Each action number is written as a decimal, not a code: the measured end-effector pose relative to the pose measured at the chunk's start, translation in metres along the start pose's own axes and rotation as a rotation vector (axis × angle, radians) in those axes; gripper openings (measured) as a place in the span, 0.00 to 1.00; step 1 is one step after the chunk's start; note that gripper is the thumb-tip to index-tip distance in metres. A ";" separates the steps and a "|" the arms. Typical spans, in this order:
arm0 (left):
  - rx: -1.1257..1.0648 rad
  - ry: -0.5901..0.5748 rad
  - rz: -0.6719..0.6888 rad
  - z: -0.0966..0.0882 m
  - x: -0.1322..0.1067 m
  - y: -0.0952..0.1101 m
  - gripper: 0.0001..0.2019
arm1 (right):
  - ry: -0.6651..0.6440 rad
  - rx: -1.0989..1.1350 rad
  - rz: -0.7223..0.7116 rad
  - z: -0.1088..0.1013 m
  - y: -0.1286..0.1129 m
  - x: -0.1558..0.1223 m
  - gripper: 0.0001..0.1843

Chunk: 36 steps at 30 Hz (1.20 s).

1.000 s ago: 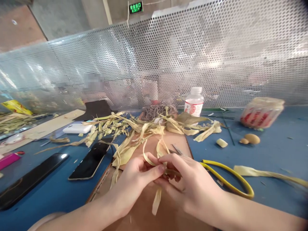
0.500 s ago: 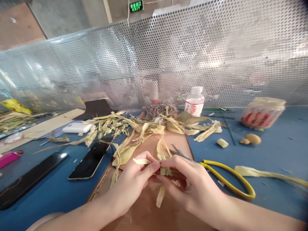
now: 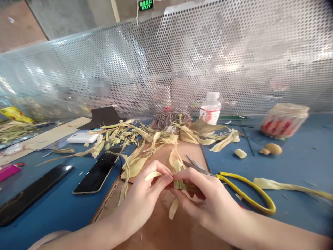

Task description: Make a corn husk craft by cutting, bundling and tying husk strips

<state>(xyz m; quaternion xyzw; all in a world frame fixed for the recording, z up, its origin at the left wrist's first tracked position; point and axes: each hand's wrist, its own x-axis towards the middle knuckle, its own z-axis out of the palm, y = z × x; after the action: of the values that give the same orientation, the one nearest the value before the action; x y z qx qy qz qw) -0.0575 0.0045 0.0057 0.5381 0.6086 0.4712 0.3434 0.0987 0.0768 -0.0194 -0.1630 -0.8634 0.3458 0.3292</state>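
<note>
Above a brown board point(image 3: 166, 222), my two hands meet fingertip to fingertip. My left hand point(image 3: 148, 191) pinches a pale strip of dried husk point(image 3: 153, 175) between thumb and forefinger. Closed around a small folded bundle of dried husk point(image 3: 178, 184) is my right hand point(image 3: 208, 194); a short tail of husk hangs below it. Part of the bundle is hidden behind my right fingers. Just beyond my right hand lie scissors with yellow handles point(image 3: 249, 187), their blades partly covered by the fingers. Loose dried husks point(image 3: 148, 139) spread over the far end of the board.
Two black phone-like objects point(image 3: 96, 173) and a white case point(image 3: 82, 138) lie at left. A white bottle point(image 3: 210, 109) stands before the perforated metal screen point(image 3: 166, 62). On the right are a jar point(image 3: 284, 121), small tan lumps point(image 3: 273, 149) and a husk strip point(image 3: 291, 186).
The hands stay together in nearly the same place, with only slight finger movement. The husk piece just beyond the fingertips sits a little higher. The view has shifted very slightly.
</note>
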 end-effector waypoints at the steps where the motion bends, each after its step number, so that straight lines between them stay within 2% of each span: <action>1: 0.033 0.007 0.011 0.000 0.000 0.000 0.10 | 0.002 -0.005 -0.005 0.000 0.000 0.000 0.09; 7: 0.023 0.015 0.000 0.000 -0.001 0.001 0.09 | 0.025 0.020 -0.013 0.001 -0.001 -0.001 0.11; 16: -0.126 -0.016 -0.054 0.000 -0.002 0.006 0.09 | 0.054 0.091 -0.006 0.000 -0.003 0.000 0.05; 22: -0.226 -0.142 -0.107 -0.007 0.002 0.003 0.08 | -0.039 0.214 0.064 -0.001 0.002 -0.001 0.05; 26: -0.251 -0.197 -0.171 -0.005 0.005 0.002 0.09 | -0.038 0.130 0.060 0.001 0.002 0.000 0.08; 31: -0.436 -0.227 -0.227 0.000 0.005 0.000 0.07 | 0.054 0.004 -0.024 0.005 0.004 0.001 0.13; 36: -0.682 -0.115 -0.277 0.001 0.007 -0.004 0.03 | 0.281 -0.308 -0.225 0.000 0.004 -0.002 0.15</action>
<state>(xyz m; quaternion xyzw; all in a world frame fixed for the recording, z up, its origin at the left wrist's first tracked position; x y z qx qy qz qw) -0.0590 0.0114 0.0020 0.3310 0.4632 0.5649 0.5973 0.1004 0.0784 -0.0230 -0.1607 -0.8645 0.1452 0.4537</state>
